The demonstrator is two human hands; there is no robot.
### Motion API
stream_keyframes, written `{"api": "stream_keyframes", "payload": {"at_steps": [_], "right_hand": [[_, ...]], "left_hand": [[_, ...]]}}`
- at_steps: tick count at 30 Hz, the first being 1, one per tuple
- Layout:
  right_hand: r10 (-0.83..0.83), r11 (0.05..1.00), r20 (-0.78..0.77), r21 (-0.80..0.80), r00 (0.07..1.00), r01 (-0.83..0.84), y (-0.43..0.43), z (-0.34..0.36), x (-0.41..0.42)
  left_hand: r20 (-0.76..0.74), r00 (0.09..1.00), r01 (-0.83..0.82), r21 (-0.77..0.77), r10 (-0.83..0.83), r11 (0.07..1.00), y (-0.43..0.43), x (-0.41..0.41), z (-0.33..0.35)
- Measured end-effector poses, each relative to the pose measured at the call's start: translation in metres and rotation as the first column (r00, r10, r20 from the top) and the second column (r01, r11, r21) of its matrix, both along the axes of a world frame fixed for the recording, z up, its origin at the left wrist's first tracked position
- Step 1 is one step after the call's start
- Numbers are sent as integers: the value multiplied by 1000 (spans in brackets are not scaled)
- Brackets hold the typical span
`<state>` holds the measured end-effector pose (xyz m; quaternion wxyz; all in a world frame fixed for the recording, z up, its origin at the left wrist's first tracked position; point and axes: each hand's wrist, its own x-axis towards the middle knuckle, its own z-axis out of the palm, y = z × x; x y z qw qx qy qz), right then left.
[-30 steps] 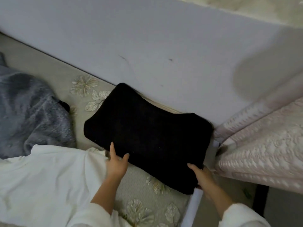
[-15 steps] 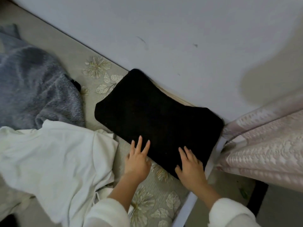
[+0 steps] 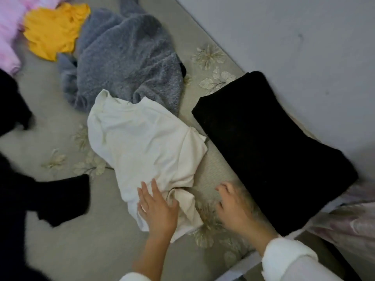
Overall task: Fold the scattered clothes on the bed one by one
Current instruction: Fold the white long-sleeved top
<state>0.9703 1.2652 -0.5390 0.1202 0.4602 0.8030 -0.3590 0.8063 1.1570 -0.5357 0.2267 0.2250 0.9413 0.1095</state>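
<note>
A person's left hand [image 3: 157, 209] rests flat, fingers spread, on a crumpled white shirt [image 3: 146, 142] on a bed [image 3: 85, 248], while the right hand [image 3: 235, 205] hovers blurred beside a folded black garment [image 3: 272, 147]. Grey [image 3: 125, 57] and yellow [image 3: 52, 29] clothes lie beyond.

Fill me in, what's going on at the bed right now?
A person is sorting clothes on the bed. A black garment lies folded beside the wall. The left hand rests flat on a crumpled white top, fingers spread; the right hand hovers open over bare bedspread. Grey, yellow and pink pieces lie unfolded.
</note>
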Motion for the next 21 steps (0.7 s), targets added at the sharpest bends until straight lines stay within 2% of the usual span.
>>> {"api": "stream_keyframes", "payload": {"at_steps": [2, 4, 6, 8, 9, 11, 14, 17, 19, 21], "right_hand": [[24, 994, 15, -107, 1000, -23, -8, -9, -19], [69, 983, 55, -177, 996, -58, -21, -19, -35], [61, 971, 83, -236, 995, -40, -31, -29, -40], [-6, 954, 88, -300, 996, 32, -42, -34, -40], [-62, 940, 78, -330, 995, 85, -47, -35, -39], [-263, 860, 67, -435, 962, 266, -53, -31, -40], [-566, 636, 112, -571, 817, 519, -58, -15, -56], [-736, 437, 53, -724, 675, 534, -64, 9, -81], [-854, 271, 33, -824, 519, 498, -74, 26, -101], [-943, 152, 24, -856, 332, 493, -90, 43, -122]], "left_hand": [[67, 994, -78, -87, 84, 993, -25, -13, -5], [179, 979, -93, -51, 101, 994, -48, -25, -11], [188, 980, -58, -42, 65, 997, -63, -29, -16], [128, 989, -65, -45, 70, 997, -73, -34, -14], [170, 981, -102, 20, 98, 995, -76, -36, -9], [354, 926, -207, 186, 131, 961, -81, -41, 6], [525, 847, -281, 317, 80, 906, -99, -55, 40], [637, 770, -278, 389, -39, 878, -130, -65, 76], [698, 699, -232, 426, -155, 875, -159, -72, 93], [747, 621, -175, 429, -238, 886, -192, -78, 99]]}}
